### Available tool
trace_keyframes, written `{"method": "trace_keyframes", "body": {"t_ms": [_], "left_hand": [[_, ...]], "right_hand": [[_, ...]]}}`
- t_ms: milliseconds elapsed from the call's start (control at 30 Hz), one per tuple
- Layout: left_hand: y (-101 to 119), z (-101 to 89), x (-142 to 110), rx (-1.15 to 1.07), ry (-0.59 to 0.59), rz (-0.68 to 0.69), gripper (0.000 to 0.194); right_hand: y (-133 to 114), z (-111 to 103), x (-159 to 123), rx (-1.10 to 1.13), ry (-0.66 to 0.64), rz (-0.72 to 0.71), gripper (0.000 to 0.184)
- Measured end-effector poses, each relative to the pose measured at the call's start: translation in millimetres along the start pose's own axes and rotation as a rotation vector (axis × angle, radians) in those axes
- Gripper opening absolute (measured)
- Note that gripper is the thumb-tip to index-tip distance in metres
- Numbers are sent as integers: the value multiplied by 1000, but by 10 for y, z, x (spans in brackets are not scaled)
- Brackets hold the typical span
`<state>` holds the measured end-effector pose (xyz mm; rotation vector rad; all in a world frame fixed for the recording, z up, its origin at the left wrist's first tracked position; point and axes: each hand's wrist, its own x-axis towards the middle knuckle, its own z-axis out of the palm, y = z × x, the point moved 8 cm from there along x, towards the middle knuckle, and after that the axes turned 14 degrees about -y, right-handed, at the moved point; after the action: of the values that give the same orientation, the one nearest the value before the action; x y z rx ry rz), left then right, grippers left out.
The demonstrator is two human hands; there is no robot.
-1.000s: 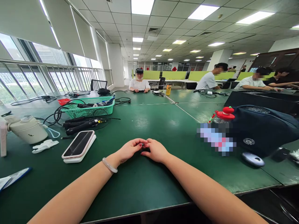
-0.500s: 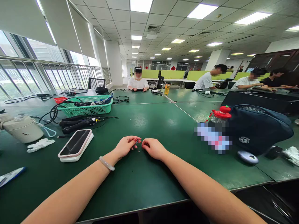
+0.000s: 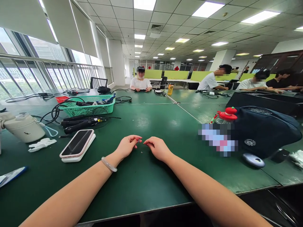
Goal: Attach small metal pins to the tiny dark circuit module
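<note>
Above the green table (image 3: pixel 151 186), my left hand (image 3: pixel 128 145) pinches a tiny dark, shiny piece (image 3: pixel 139 140) between thumb and fingers. Its kind is too small to make out. My right hand (image 3: pixel 158 147) is just to the right, its thumb and fingertips pressed together and pointing at that piece, with a narrow gap between the hands. Whatever the right fingertips hold, if anything, is hidden. A tiny pale bit (image 3: pixel 141 152) lies on the table below the fingertips. A pale bangle (image 3: pixel 109 164) circles my left wrist.
Left of my hands lie a phone (image 3: pixel 78 143) on a white box, black cables, a crumpled tissue (image 3: pixel 42 144) and a green basket (image 3: pixel 88 108). On the right are a dark blue bag (image 3: pixel 265 129), a red-lidded bottle (image 3: pixel 227 115) and a computer mouse (image 3: pixel 253 160). Several people sit farther back.
My right hand has shifted slightly and its fingers are straighter, reaching toward the piece. My left hand keeps its pinch. The whole view has moved a little.
</note>
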<state>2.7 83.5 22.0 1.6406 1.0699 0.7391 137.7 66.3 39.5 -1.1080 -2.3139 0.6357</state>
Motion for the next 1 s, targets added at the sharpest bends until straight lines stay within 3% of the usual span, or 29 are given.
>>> {"method": "trace_keyframes", "body": {"t_ms": [333, 467, 600, 833, 1000], "left_hand": [[-9, 125, 24, -197, -111, 74, 36], [52, 117, -3, 27, -101, 133, 35], [121, 90, -37, 307, -14, 150, 30], [246, 169, -63, 490, 8, 207, 26], [291, 211, -71, 494, -14, 233, 28]], "right_hand": [[103, -76, -43, 229, 107, 59, 16], [193, -28, -22, 534, 156, 75, 11], [368, 100, 5, 875, 165, 201, 22], [440, 158, -23, 897, 159, 283, 32], [408, 186, -15, 874, 146, 279, 33]]}}
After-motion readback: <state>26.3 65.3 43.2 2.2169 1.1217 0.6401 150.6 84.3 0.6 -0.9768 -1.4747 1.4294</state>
